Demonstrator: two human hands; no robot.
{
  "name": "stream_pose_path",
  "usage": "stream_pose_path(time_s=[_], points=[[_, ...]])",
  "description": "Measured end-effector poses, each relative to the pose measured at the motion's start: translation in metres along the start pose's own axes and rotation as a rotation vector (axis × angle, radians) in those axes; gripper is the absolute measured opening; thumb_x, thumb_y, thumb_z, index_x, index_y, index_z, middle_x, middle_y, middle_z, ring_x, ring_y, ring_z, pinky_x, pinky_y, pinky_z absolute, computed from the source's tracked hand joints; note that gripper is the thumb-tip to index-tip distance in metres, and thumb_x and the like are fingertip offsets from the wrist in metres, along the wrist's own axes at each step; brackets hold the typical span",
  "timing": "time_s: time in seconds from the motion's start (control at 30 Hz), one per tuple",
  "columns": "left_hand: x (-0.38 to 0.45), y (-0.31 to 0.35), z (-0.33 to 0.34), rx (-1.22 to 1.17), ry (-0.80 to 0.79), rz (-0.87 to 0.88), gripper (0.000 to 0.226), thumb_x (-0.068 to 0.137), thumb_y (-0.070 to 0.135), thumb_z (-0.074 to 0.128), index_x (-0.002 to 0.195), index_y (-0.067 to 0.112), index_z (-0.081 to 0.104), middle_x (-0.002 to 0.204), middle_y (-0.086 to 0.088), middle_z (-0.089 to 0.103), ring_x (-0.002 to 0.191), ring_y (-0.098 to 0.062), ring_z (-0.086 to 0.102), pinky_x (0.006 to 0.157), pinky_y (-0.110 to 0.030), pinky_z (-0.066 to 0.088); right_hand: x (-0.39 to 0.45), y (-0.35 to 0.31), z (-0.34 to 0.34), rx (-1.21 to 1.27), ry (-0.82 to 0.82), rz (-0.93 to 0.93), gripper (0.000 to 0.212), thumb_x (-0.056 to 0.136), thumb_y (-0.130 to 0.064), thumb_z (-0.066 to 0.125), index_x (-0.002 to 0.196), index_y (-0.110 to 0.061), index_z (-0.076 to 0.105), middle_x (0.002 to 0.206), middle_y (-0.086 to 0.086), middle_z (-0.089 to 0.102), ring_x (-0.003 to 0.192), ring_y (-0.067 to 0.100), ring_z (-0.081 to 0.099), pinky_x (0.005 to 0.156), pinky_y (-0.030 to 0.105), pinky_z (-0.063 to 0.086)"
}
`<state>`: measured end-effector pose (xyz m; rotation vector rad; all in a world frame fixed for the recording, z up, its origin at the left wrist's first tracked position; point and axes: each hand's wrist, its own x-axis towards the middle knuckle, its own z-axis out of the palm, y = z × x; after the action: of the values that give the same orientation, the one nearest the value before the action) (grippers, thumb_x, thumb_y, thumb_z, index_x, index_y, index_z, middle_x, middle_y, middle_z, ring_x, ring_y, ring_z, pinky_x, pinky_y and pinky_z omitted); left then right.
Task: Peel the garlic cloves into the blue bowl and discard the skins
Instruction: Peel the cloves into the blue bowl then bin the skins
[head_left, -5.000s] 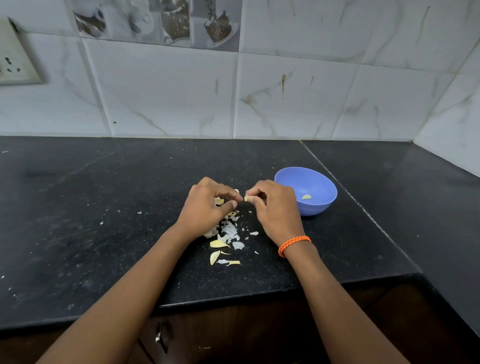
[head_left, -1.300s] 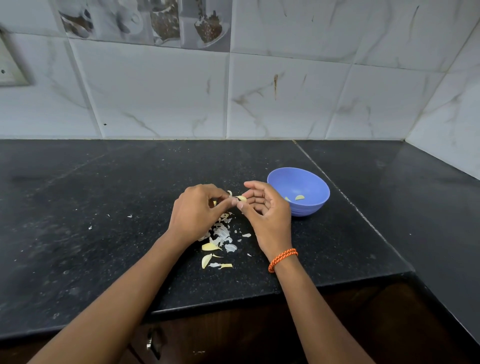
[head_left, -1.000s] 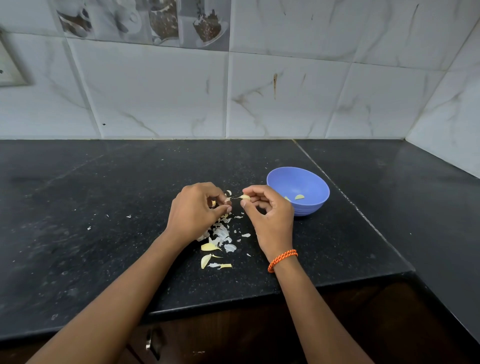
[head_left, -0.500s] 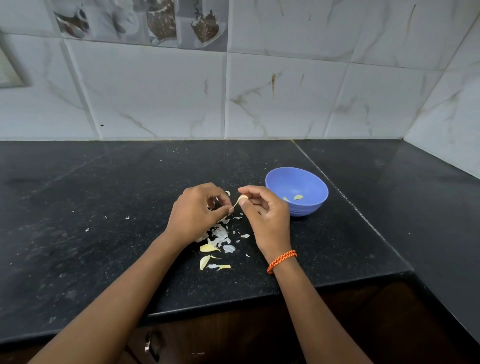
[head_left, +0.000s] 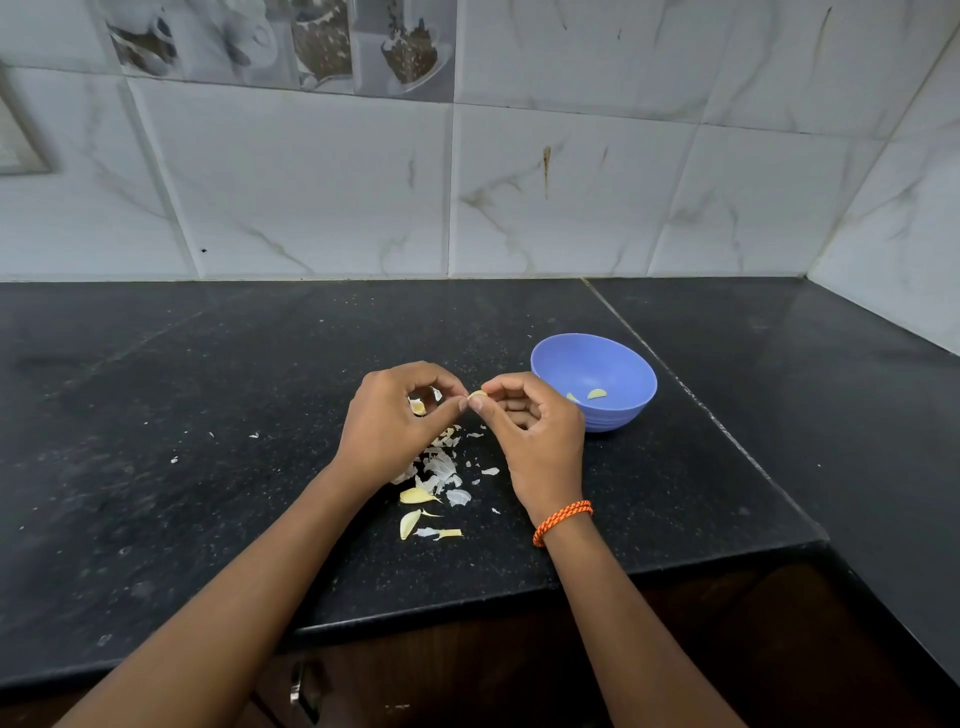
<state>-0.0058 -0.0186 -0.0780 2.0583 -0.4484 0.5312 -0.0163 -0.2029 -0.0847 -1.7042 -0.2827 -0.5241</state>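
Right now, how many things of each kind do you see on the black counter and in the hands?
Round blue plastic bowl: 1
Peeled garlic pieces inside it: 2
Pale garlic clove pinched by both hands: 1
Unpeeled yellowish cloves on the counter: 2
Heap of papery white skins: 1
Total: 7

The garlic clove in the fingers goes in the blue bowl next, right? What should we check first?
1. Garlic clove pinched by right hand: ok.
2. Left hand fingers on the clove's end: ok.
3. Clove fully peeled: cannot tell.
4. Blue bowl upright beside the right hand: ok.
5. Room in bowl, only two peeled cloves inside: ok.
6. Skins discarded: not ok, piled on the counter.
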Motion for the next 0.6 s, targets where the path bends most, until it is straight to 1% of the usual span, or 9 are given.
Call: stream_pose_path(time_s=[0.1,0.17,0.27,0.37,0.5,0.57,0.6], points=[[0.0001,0.0011,0.0011,-0.003,0.015,-0.017,0.005,0.093,0.028,0.082,0.089,0.031,0.079,0.089,0.013,0.077,0.080,-0.018,0.072,0.070,-0.041,0.058,-0.0002,-0.0005,0.0002,0.005,-0.005,0.001,0.016,0.086,-0.018,0.090,0.097,-0.013,0.079,0.091,-0.006,0.079,0.087,0.012,0.077,0.078,0.026,0.063],[0.0001,0.0026,0.0015,0.002,0.020,-0.025,0.003,0.091,0.031,0.080,0.088,0.030,0.079,0.086,0.013,0.076,0.078,-0.018,0.071,0.070,-0.042,0.059,-0.0003,-0.0003,0.0002,0.009,-0.011,0.001,0.015,0.086,-0.016,0.090,0.097,-0.013,0.079,0.091,-0.005,0.079,0.087,0.012,0.078,0.078,0.025,0.063],[-0.0012,0.0056,0.0016,0.017,0.041,-0.028,0.008,0.087,0.037,0.074,0.087,0.031,0.078,0.085,0.014,0.075,0.077,-0.017,0.071,0.071,-0.045,0.060,-0.0004,-0.0009,-0.0003,0.015,-0.023,0.008,0.014,0.086,-0.015,0.089,0.096,-0.012,0.079,0.091,-0.006,0.079,0.087,0.010,0.077,0.077,0.022,0.061],[-0.0019,0.0077,0.0018,0.035,0.062,-0.026,0.007,0.086,0.037,0.075,0.083,0.031,0.075,0.082,0.014,0.074,0.075,-0.016,0.070,0.070,-0.046,0.060,-0.0014,-0.0019,-0.0004,0.048,-0.048,0.016,0.013,0.087,-0.012,0.088,0.096,-0.011,0.079,0.090,-0.004,0.079,0.086,0.011,0.078,0.074,0.023,0.062],[-0.0010,0.0084,0.0017,-0.031,0.061,-0.033,0.006,0.084,0.024,0.080,0.080,0.023,0.076,0.077,0.007,0.073,0.071,-0.018,0.069,0.067,-0.041,0.059,-0.0012,-0.0001,-0.0002,0.093,-0.091,0.032,0.011,0.088,-0.009,0.086,0.097,-0.008,0.079,0.092,0.000,0.079,0.087,0.017,0.079,0.077,0.033,0.066],[-0.0002,0.0080,0.0011,-0.054,0.050,-0.046,0.011,0.086,0.014,0.084,0.080,0.020,0.077,0.075,0.005,0.073,0.069,-0.016,0.069,0.064,-0.035,0.057,-0.0001,0.0016,-0.0008,0.138,-0.109,0.059,0.011,0.089,-0.006,0.084,0.098,-0.006,0.078,0.092,0.004,0.080,0.088,0.021,0.080,0.078,0.035,0.066],[-0.0001,0.0074,0.0012,-0.062,0.044,-0.053,0.014,0.086,0.010,0.085,0.079,0.019,0.077,0.074,0.005,0.073,0.067,-0.014,0.068,0.063,-0.029,0.054,0.0004,0.0024,-0.0009,0.160,-0.116,0.068,0.010,0.090,-0.004,0.083,0.098,-0.005,0.078,0.092,0.006,0.080,0.088,0.022,0.080,0.078,0.035,0.066]])
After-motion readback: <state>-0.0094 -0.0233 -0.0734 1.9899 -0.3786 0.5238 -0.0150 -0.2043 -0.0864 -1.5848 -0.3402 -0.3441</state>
